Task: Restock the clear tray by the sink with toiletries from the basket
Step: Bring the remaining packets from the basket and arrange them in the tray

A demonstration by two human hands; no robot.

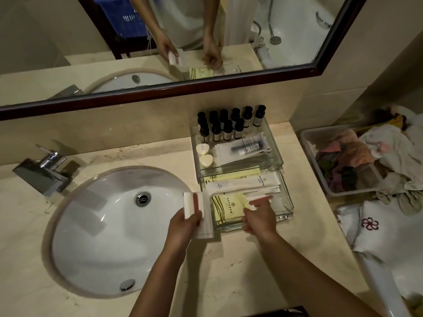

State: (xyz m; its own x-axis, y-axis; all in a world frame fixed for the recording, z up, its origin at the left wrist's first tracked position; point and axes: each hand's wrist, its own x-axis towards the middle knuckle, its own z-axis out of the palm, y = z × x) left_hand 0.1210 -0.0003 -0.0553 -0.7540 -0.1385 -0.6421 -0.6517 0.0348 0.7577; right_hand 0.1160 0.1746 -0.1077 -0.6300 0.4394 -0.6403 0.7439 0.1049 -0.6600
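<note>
Already the restocking is looking well advanced. The clear two-tier acrylic tray (288,203) is sitting on the pale marble bench (229,259). Its back end is carrying rows of small dark-capped bottles (225,128). Just in front of them two cream heart-shaped soaps (204,154) and clear comb sachets (247,147) are lying. The tray's lower front section is holding long white sachets (240,183) and a yellow printed packet (226,208).

The left hand (185,225), just left of the tray's front corner, is holding a small stack of white packets with a red strip (201,202); its grip is wrapped round stock not yet placed. The right hand (259,217) is hovering over the tray's front right part, above one more red-striped white packet (261,198) lying there. Its fingers are straight and loosely spread, so its grip is looking wide and is holding nothing I can make out.

By my judgement only that stack is waiting to go in, unless the blue plastic basket (121,17) is keeping more; it is showing only as a mirror reflection far above and left of the tray.

Directly left of the tray the white oval sink (103,225) is dropping away beneath the left hand, so a slipped packet would likely be falling into the bowl. Right of the tray a strip of bench is running to its edge, and beyond that a grey plastic tub of cloths (307,145) is standing. The tray's upright clear walls are favouring an approach from above.
</note>
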